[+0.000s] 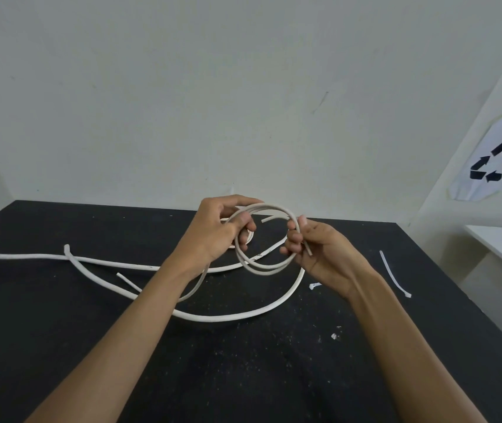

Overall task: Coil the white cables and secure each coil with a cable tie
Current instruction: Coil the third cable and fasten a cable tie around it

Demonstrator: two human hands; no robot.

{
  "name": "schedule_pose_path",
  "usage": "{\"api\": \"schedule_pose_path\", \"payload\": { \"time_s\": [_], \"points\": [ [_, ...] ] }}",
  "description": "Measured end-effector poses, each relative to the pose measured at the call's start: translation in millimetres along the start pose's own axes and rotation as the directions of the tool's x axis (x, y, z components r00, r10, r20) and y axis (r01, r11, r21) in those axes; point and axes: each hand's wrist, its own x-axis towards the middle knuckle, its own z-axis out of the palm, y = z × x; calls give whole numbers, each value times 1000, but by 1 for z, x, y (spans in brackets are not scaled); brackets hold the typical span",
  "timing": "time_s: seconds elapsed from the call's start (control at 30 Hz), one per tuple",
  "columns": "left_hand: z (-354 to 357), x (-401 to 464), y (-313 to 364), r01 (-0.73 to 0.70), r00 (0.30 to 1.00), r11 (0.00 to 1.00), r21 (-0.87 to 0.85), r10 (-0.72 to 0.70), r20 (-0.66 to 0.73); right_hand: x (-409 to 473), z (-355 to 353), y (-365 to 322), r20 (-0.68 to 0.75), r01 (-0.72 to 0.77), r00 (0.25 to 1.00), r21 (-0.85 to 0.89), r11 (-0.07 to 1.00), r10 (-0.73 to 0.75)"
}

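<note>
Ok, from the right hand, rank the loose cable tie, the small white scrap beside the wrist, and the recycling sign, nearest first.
1. Small white scrap, on the table just left of the right hand's wrist.
2. Loose cable tie, on the table to the right.
3. Recycling sign, up on the right wall.

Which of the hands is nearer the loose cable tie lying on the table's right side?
Right. The right hand holds the coil just left of the cable tie; the left hand grips the coil's far side.

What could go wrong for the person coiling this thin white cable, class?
The thin coil is only pinched by the left hand and right hand; its loops could spring apart. The cable tie lies apart on the table, so reaching for it means letting go with one hand.
</note>
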Motion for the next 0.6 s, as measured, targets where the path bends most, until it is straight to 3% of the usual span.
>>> {"api": "schedule_pose_path", "payload": {
  "time_s": [0.27, 0.47, 0.6],
  "points": [
    [2, 2, -12, -57, 991, 957, 286, 90, -103, -2, -2, -6, 133, -45, 988, -223, 974, 76],
    [14, 0, -5, -76, 985, 959, 273, 114, -126, 8, 9, 2, -25, 13, 1000, 57, 998, -11],
    [-1, 6, -10, -2, 977, 968, 251, 56, -208, 12, -8, -6, -181, 131, 981, 343, 930, -72]
  ]
}}
